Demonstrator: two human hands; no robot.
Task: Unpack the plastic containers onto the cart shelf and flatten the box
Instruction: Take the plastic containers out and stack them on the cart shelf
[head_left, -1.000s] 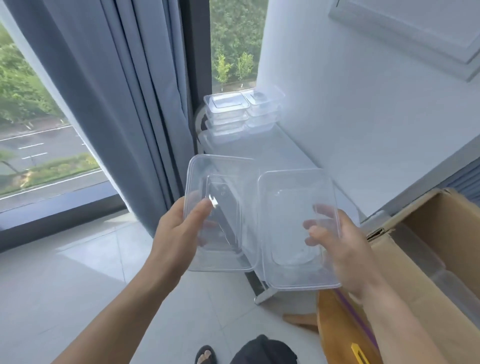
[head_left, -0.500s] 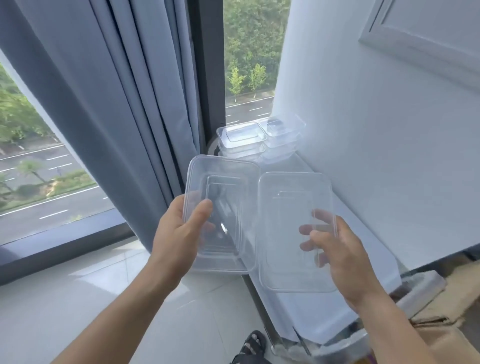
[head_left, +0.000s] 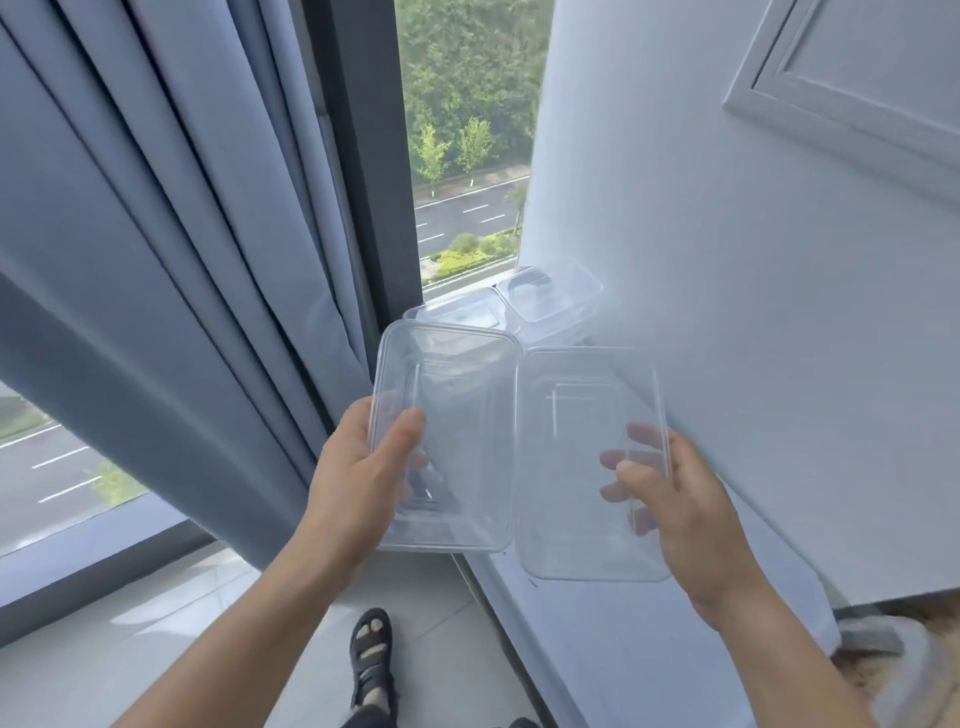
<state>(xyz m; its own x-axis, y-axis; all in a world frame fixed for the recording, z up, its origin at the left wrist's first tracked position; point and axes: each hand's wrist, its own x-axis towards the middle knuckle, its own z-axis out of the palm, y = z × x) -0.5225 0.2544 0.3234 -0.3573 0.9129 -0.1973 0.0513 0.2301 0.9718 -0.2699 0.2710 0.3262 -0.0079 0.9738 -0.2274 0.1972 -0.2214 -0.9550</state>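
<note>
My left hand (head_left: 358, 483) grips a clear rectangular plastic container (head_left: 457, 405) by its left rim, thumb inside. My right hand (head_left: 675, 499) grips a second clear container (head_left: 576, 467) by its right rim, fingers showing through the plastic. Both containers are held side by side, tilted up, above the near end of the white cart shelf (head_left: 613, 639). Two clear containers (head_left: 519, 304) stand at the shelf's far end by the window. A corner of the cardboard box (head_left: 924, 675) shows at the lower right.
A grey-blue curtain (head_left: 182, 260) hangs on the left beside a dark window frame (head_left: 369, 182). A white wall (head_left: 753, 312) runs along the right of the shelf. My sandalled foot (head_left: 371, 660) stands on the pale tiled floor.
The view has swung left and up, so the box has nearly left the frame. Both hands have carried the two containers forward over the shelf toward those at its far end.
</note>
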